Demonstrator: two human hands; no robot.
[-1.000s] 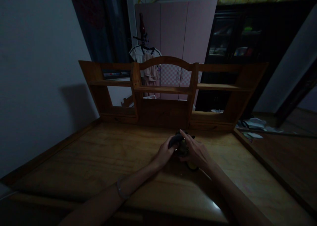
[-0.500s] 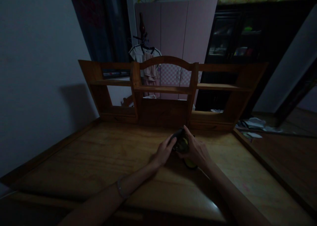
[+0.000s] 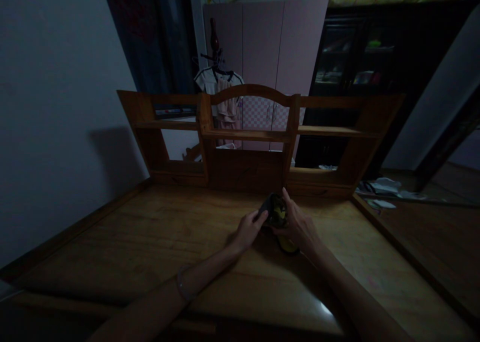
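Above the desk, a small dark thing like a pouch or cup [image 3: 267,208] is held between my two hands. Its mouth faces me, and something yellow-green [image 3: 279,212] shows inside; the dim light hides its exact kind. My left hand [image 3: 250,228] grips its left wall, thumb on the near rim. Along the right side lies my right hand [image 3: 300,227], index finger pointing up and the other fingers curled under it. Just below the right hand is a rounded yellow piece with a dark edge [image 3: 288,244], partly covered; whether it joins the dark thing I cannot tell.
The wooden desk [image 3: 168,237] has a raised shelf unit [image 3: 247,134] along its back edge. A wall [image 3: 67,107] borders the left. Papers or bags [image 3: 384,186] lie beyond the right edge. Behind stand a pink wardrobe [image 3: 262,47] and hanging clothes [image 3: 227,97].
The dark thing has tipped so that its mouth and the yellow-green inside show more. My right index finger has shifted slightly to the right. My left hand has hardly moved.
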